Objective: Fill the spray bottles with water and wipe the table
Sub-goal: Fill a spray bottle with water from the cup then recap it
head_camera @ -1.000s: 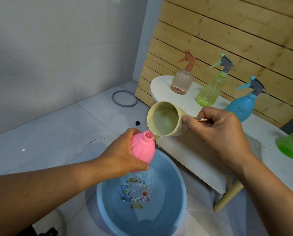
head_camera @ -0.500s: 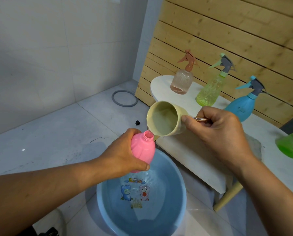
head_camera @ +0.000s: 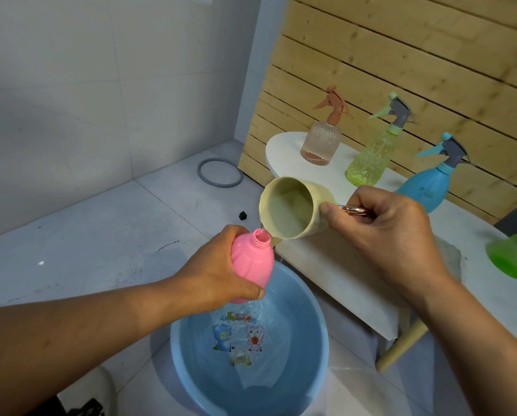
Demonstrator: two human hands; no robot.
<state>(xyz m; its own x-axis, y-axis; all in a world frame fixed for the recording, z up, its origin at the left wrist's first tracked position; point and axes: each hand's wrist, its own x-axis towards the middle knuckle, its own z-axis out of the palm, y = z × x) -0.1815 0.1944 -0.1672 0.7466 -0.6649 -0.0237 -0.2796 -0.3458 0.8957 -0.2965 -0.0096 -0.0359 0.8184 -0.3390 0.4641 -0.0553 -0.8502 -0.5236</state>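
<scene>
— Why is the left hand [head_camera: 218, 274] holding the pink bottle [head_camera: 251, 265] out over the blue basin [head_camera: 305, 322] rather than over the worktop [head_camera: 335, 265]?

— I judge it is for the spills. The fingers are curling round the bottle's body, thumb underneath, and the bottle is tilting with its open neck up toward the mug [head_camera: 293, 211]. Anything missing the neck is falling straight into the basin, which is sitting on the floor below the bottle and already holding water.

— And the right hand [head_camera: 392, 235]?

— It is gripping the cream mug's metal handle, fingers closed tight round it, tipping the mug so its lower rim is hanging just above the bottle's neck. A thin stream is running down into the opening. Keeping the lip that near seems meant to steer the water into so narrow a mouth.

— The bottle has no spray head on it.

— Right, it is off for filling; I cannot see where it is lying.

— What about the others?

— Beyond the basin, on the white worktop, three capped sprayers are standing upright in a row along the wooden slat wall: a clear peach sprayer [head_camera: 320, 142], a yellow-green sprayer [head_camera: 368, 163] and a blue sprayer [head_camera: 428, 187]. A green bottle [head_camera: 515, 253] is lying at the right edge, partly out of view. How full each is, I cannot say for sure.

— So wiping comes later?

— That is my reading; the filling is not yet done.
</scene>
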